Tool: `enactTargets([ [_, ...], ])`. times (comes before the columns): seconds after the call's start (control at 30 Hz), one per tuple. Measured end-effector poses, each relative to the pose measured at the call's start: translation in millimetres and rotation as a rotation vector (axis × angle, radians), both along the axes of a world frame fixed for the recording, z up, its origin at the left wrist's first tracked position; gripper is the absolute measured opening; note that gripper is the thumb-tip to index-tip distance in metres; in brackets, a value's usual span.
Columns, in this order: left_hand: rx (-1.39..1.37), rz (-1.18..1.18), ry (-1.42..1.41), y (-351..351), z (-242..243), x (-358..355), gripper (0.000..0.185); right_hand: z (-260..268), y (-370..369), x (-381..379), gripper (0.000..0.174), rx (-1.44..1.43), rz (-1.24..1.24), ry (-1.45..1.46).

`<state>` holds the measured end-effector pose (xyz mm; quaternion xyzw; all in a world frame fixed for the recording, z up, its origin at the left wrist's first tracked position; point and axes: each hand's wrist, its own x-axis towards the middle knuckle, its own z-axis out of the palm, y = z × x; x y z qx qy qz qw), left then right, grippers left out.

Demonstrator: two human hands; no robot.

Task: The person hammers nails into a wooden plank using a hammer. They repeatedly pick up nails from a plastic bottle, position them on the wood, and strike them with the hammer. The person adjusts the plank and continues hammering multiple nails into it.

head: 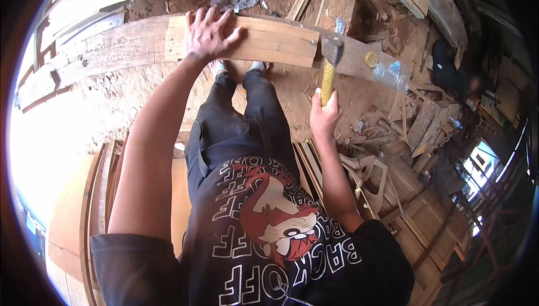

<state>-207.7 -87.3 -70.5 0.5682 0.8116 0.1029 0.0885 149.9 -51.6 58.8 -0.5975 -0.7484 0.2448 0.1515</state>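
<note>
My left hand (210, 32) lies spread with its palm down near the left end of a light wooden board (273, 40). That board rests on a longer, greyer plank (130, 43). In my right hand (326, 114) is a hammer (328, 74) with a yellow textured grip, its metal head raised beside the board's right end. A small shiny spot shows at that end; what it is cannot be told. Farther right on the long plank are a round yellowish lid (371, 59) and a clear jar (391, 76) on its side, with bluish plastic in it.
Wood scraps (421, 125) and sawdust cover the ground. Crumpled clear plastic (238, 0) lies beyond the plank. Boards and door-like wooden panels (438, 217) stand behind me at both sides. Another person (446, 68) in dark clothes is at the far right.
</note>
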Motion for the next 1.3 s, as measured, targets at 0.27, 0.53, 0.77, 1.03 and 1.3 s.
enactTargets([
  [0.27, -0.04, -0.009, -0.024, 2.1, 5.8, -2.0, 0.079, -20.3, 13.2, 16.4, 0.023, -0.096, 0.045, -0.268],
  [0.53, 0.026, -0.016, 0.009, 0.9, 6.0, -1.7, 0.075, -12.3, 3.1, 19.2, 0.023, -0.03, -0.052, -0.078],
  [0.77, 0.03, -0.024, 0.026, 0.0, 1.0, -2.6, 0.076, -20.5, -9.3, 32.5, 0.02, -0.013, 0.028, -0.022],
  [1.03, 0.026, -0.039, 0.0, 0.4, 1.3, -3.7, 0.075, -52.7, 4.3, 50.5, 0.026, -0.011, 0.246, -0.3],
  [1.3, -0.084, -0.027, 0.034, 1.4, 0.5, -3.4, 0.077, -61.6, -9.1, 9.6, 0.026, -0.092, 0.034, -0.185],
])
